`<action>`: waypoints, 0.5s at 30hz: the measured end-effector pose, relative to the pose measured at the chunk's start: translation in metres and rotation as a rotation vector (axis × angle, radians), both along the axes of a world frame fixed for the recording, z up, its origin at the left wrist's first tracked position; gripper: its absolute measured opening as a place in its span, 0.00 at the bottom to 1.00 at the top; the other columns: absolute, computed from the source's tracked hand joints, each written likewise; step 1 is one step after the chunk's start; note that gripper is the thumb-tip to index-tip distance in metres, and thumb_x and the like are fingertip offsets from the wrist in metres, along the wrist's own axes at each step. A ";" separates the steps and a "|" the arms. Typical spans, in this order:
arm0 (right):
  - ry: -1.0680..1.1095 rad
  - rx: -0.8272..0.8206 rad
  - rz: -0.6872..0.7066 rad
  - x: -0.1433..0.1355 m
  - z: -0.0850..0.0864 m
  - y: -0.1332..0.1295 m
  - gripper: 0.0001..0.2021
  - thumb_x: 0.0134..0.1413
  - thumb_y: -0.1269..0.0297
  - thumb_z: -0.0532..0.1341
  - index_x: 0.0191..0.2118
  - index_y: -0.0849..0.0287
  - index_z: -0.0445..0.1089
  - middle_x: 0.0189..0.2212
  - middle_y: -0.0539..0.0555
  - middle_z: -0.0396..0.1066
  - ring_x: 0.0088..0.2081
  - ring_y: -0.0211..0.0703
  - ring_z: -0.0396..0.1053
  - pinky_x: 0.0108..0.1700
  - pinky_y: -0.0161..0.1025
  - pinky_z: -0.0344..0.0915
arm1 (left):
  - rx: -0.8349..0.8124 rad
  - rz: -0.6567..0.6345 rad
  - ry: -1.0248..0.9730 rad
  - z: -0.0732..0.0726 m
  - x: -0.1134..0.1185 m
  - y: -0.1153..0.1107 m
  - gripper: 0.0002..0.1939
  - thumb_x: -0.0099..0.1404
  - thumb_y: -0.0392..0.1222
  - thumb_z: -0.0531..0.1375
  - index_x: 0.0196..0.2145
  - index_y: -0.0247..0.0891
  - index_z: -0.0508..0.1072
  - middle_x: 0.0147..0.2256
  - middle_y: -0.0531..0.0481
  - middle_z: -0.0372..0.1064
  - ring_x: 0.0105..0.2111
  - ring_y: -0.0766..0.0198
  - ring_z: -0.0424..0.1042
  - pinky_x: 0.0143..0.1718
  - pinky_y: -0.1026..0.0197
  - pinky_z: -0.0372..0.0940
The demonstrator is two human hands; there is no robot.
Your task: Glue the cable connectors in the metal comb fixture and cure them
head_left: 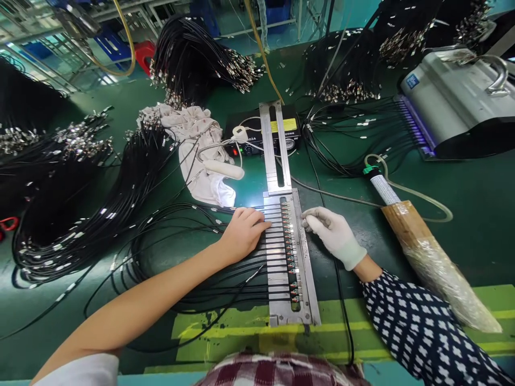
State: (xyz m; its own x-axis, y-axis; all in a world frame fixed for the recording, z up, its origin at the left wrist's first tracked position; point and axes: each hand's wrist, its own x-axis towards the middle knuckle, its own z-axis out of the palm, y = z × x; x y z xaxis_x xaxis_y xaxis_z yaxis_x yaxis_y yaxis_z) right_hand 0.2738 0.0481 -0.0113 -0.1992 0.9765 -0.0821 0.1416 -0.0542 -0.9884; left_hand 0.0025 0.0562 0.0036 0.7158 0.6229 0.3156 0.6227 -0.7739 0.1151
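Observation:
A slotted metal fixture (309, 279) lies on the green bench before me, with several black cables (241, 262) laid side by side across it, their connector ends lined up in its middle channel. My bare left hand (243, 233) rests palm down on the cables at the fixture's left edge, fingers curled over them. My right hand (333, 233), in a white glove, touches the fixture's right rail with its fingertips. Neither hand lifts anything.
Big bundles of black cables (72, 214) with metal tips lie left and at the back. A white cloth (193, 145), a black control box (251, 139), a long metal bar (276, 145), a grey machine (454, 102) and a wrapped tube (426, 257) surround the fixture.

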 end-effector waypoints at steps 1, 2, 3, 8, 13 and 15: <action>0.011 0.000 0.001 0.000 -0.001 0.000 0.11 0.61 0.56 0.59 0.40 0.57 0.74 0.34 0.53 0.76 0.35 0.42 0.72 0.40 0.40 0.70 | 0.008 -0.018 0.029 0.001 0.005 0.002 0.17 0.72 0.30 0.49 0.49 0.37 0.74 0.40 0.44 0.69 0.41 0.57 0.65 0.44 0.54 0.57; 0.023 0.001 0.002 0.000 -0.002 0.001 0.11 0.61 0.55 0.59 0.40 0.57 0.74 0.34 0.53 0.76 0.35 0.42 0.72 0.40 0.40 0.69 | 0.017 -0.033 0.064 0.002 0.010 0.003 0.18 0.71 0.29 0.49 0.51 0.37 0.73 0.39 0.44 0.69 0.40 0.57 0.66 0.43 0.54 0.57; 0.036 0.001 0.003 0.001 -0.003 0.001 0.11 0.61 0.55 0.60 0.40 0.57 0.74 0.35 0.53 0.76 0.35 0.41 0.72 0.40 0.40 0.69 | 0.026 -0.045 0.103 0.003 0.015 0.005 0.19 0.71 0.29 0.49 0.53 0.38 0.72 0.39 0.44 0.69 0.40 0.57 0.66 0.43 0.54 0.56; 0.112 -0.014 0.006 0.001 -0.001 0.001 0.14 0.59 0.51 0.61 0.40 0.57 0.73 0.34 0.53 0.75 0.33 0.41 0.71 0.39 0.41 0.70 | -0.011 -0.037 0.249 0.004 0.036 0.008 0.18 0.73 0.33 0.48 0.53 0.36 0.72 0.39 0.43 0.69 0.39 0.56 0.66 0.42 0.54 0.57; 0.091 -0.008 -0.008 -0.001 0.003 -0.001 0.18 0.56 0.47 0.63 0.40 0.58 0.73 0.33 0.54 0.75 0.32 0.42 0.71 0.39 0.42 0.70 | -0.269 0.121 0.174 0.025 0.037 -0.003 0.16 0.72 0.34 0.49 0.54 0.36 0.70 0.44 0.42 0.68 0.44 0.53 0.66 0.42 0.54 0.60; 0.087 0.004 -0.003 -0.001 0.002 0.000 0.18 0.56 0.46 0.63 0.40 0.58 0.73 0.33 0.55 0.75 0.32 0.42 0.71 0.39 0.42 0.70 | -0.328 0.149 0.095 0.034 0.027 -0.019 0.14 0.72 0.34 0.50 0.52 0.35 0.69 0.46 0.42 0.68 0.46 0.53 0.65 0.45 0.52 0.61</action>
State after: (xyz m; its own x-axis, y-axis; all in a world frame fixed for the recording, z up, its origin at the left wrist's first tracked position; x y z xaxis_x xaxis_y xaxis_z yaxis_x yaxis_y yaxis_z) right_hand 0.2726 0.0479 -0.0093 -0.2020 0.9775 -0.0604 0.0549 -0.0503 -0.9972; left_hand 0.0298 0.0369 0.0378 0.6258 0.7797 0.0182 0.7460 -0.6052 0.2778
